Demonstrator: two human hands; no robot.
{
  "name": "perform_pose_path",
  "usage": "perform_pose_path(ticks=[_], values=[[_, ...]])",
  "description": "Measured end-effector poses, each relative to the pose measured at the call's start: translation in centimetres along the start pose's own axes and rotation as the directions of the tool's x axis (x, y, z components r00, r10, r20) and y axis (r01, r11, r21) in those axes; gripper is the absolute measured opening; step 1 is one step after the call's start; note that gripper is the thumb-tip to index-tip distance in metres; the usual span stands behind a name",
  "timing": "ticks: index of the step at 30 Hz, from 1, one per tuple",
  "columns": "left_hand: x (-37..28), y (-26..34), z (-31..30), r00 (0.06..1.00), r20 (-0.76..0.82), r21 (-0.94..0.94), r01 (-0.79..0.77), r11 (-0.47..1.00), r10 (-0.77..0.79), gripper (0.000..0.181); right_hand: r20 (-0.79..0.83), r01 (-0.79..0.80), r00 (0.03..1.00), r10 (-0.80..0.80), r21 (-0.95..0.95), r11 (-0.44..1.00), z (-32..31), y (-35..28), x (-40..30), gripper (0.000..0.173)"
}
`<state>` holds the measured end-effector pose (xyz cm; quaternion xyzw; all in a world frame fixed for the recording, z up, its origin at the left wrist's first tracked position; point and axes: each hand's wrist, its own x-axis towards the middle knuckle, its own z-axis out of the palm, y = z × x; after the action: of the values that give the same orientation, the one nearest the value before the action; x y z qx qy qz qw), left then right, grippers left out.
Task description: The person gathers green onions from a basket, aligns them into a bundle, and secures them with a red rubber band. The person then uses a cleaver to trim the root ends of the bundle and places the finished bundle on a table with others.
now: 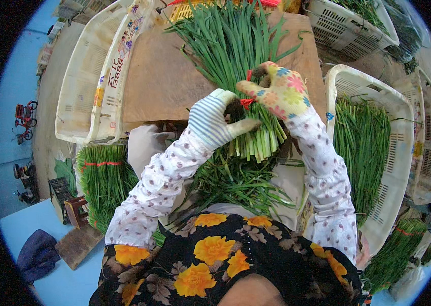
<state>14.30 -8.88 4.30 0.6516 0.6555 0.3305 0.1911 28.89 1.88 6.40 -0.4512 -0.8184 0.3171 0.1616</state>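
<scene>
A large bundle of long green leafy stalks, likely garlic chives (227, 42), lies on a wooden board (158, 72), its pale cut ends towards me. A red tie (247, 102) is around its lower part. My left hand (219, 116), in a blue-striped glove, is curved around the bundle's left side near the tie, thumb across the stalks. My right hand (278, 90), in a flowered glove, is at the bundle's right side, with thumb and forefinger bent by a red strand (249, 75). Whether its fingertips pinch the strand is unclear. Loose green leaves (238, 183) lie on my lap.
White plastic crates (101, 76) stand left of the board. Another crate (401, 153) at the right holds green stalks (360, 149). Tied green bundles stand at the lower left (104, 179) and lower right (395, 252). One more crate (347, 30) is at the upper right.
</scene>
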Motion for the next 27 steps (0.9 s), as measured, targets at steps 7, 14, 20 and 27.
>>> perform_pose_path(ticks=[7, 14, 20, 27], values=[[1.5, -0.8, 1.2, 0.990, -0.055, 0.059, -0.124, 0.991, 0.128, 0.014, -0.048, -0.049, 0.998, 0.051, 0.052, 0.997, 1.1, 1.9, 1.6, 0.037], [6.2, -1.8, -2.0, 0.844, 0.392, -0.177, 0.460, 0.870, -0.367, 0.024, -0.357, 0.307, 0.901, -0.247, 0.120, 0.944, 1.5, 1.1, -3.4, 0.015], [10.2, -0.5, 0.3, 0.794, 0.532, -0.053, 0.377, 0.925, -0.294, 0.035, -0.034, 0.327, 0.923, -0.382, -0.449, 0.831, 4.0, -1.5, -3.8, 0.014], [1.6, -1.7, -2.5, 0.888, 0.241, -0.496, 0.460, 0.737, -0.391, 0.019, -0.226, 0.182, 0.968, -0.111, 0.321, 0.929, -2.0, 2.1, -2.9, 0.021]])
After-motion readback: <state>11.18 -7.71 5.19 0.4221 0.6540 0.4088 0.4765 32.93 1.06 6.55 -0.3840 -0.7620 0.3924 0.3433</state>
